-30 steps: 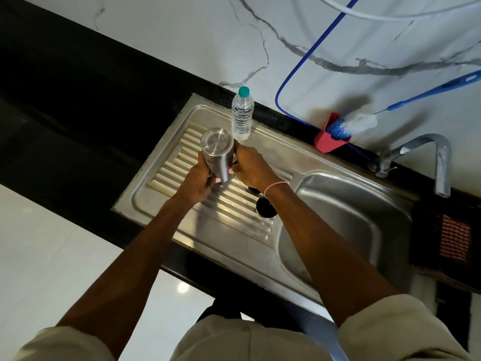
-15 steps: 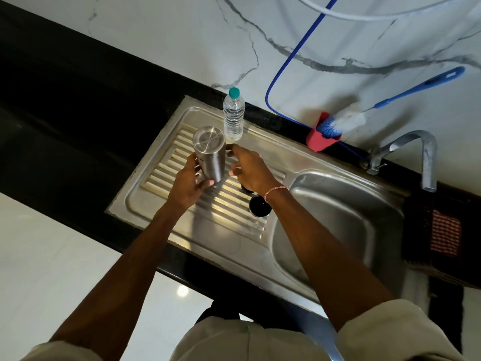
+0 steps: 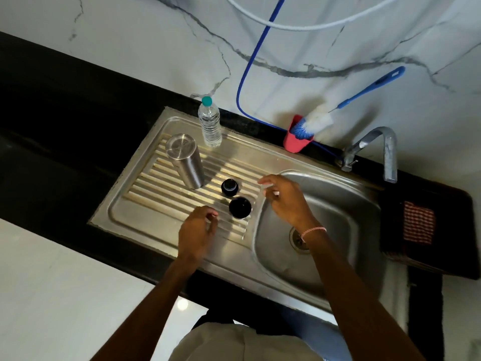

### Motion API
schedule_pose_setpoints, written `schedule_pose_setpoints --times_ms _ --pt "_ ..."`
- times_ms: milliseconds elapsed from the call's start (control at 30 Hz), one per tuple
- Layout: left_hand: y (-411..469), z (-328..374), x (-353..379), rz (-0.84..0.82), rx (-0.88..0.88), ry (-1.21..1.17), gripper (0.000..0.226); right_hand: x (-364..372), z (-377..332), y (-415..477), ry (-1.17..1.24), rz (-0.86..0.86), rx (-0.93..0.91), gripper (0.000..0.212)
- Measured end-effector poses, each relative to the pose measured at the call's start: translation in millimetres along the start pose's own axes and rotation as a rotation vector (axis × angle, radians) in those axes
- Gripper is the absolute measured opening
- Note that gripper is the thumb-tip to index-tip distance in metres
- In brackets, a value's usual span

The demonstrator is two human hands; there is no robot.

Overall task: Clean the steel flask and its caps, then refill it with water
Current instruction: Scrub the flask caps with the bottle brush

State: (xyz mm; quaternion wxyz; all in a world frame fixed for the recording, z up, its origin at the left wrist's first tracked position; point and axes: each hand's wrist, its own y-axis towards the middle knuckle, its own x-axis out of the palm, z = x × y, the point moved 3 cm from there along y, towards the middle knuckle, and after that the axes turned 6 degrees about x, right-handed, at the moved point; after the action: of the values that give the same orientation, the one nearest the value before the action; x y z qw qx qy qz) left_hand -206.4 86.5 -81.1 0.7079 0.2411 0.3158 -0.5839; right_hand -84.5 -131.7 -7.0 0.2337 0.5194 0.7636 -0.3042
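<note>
The steel flask (image 3: 185, 160) stands inverted on the ribbed drainboard (image 3: 145, 188), free of both hands, no legible marking. Two black caps (image 3: 235, 199) sit beside it. The left hand (image 3: 197, 230) and right hand (image 3: 287, 201) hover empty, fingers loosely apart. A water bottle (image 3: 210, 123), label unreadable, stands behind.

Veined white marble wall (image 3: 135, 40), black counter (image 3: 52, 121) w/ steel sink (image 3: 335, 204), white floor (image 3: 46, 295).

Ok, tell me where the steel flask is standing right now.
In the head view, the cylindrical steel flask stands on the ribbed steel drainboard, left of the basin, just in front of the clear plastic water bottle, with two black caps to its right.
</note>
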Motion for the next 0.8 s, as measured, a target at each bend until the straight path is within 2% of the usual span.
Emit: schedule_pose_setpoints --times_ms 100,233,333,500,567,633,700,800 --pt "1 20 25 -0.082 0.162 0.196 0.021 -20 22 -19 -0.037 0.039 -0.016 0.027" --pt "12 43 47 -0.083 0.351 0.456 0.031 -53 32 -34 -0.17 0.099 -0.02 0.024" --pt "23 54 59 -0.094 0.396 0.585 0.034 -93 12 -28 -0.41 0.165 -0.093 0.022" --pt "33 68 71 -0.151 0.388 0.713 0.022 -180 -50 16 -0.783 0.457 -0.279 0.024" --pt "35 67 78 -0.226 0.35 0.754 0.014 -206 -69 44 -0.915 0.462 -0.286 0.027" --pt "36 66 81 -0.311 0.299 0.764 0.012 -218 -77 69 -1.152 0.451 -0.277 0.029" --pt "36 67 80 -0.342 0.268 0.726 0.014 -215 -75 85 -1.317 0.392 -0.177 0.021" --pt "34 73 76 -0.297 0.267 0.619 0.019 -204 -69 92 -1.373 0.231 0.003 0.009"
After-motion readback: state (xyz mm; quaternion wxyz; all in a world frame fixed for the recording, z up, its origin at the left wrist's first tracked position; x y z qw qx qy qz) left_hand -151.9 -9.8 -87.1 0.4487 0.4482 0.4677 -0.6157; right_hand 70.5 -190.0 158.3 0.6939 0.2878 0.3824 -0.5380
